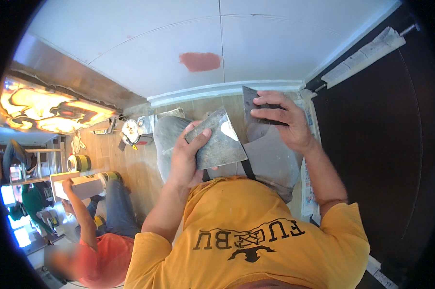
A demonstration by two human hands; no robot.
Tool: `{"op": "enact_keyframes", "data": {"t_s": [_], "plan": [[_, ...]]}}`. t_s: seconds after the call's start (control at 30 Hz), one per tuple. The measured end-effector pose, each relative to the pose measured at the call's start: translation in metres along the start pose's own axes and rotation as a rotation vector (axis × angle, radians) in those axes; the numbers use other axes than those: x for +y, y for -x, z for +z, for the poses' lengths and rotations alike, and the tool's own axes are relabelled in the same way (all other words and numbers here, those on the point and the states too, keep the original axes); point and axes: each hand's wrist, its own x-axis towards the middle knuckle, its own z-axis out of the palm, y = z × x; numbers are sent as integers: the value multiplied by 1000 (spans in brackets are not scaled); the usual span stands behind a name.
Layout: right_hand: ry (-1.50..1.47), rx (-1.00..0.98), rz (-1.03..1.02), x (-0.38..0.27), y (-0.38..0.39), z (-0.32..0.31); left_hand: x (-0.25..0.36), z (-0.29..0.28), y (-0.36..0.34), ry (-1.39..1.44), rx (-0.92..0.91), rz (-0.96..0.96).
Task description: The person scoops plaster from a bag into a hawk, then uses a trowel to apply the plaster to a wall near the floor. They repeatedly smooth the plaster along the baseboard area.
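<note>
Right now the left hand (pixel 186 151), at the centre of the frame, is clamped on a squarish metal filler plate (pixel 215 142), its thumb lying over the face near the left edge, while the right hand (pixel 288 123), right of centre, grasps a thin dark spreader blade (pixel 249 100), fingers laid across it. The relation that matters most is between these two: the blade stands to the right of the plate and slightly higher in the frame, the pair near each other but apart in the picture. The plate is too nearly square to give a clear long axis, yet its right edge slants from upper left to lower right and faces the blade; the blade's own long axis is partly hidden by the fingers. Beside that edge sits a white patch (pixel 229 131), seemingly filler, to the right of the left thumb and lower left of the right fingertips. Beyond the hands, grey trousers (pixel 274 161) show under both tools, a reddish patch (pixel 200 62) marks the white panel (pixel 150 45) at upper centre, and an open tub (pixel 130 129) stands on the floor at left
</note>
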Motion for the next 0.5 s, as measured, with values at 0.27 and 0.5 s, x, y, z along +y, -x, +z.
{"op": "enact_keyframes", "data": {"t_s": [0.27,0.5], "plan": [[244,-329,-264,-11,-29,-26,15,14,-2,-184,24,-109],[161,-371,-30,29,-24,-60,22,5,-23,-229,67,-118]]}}
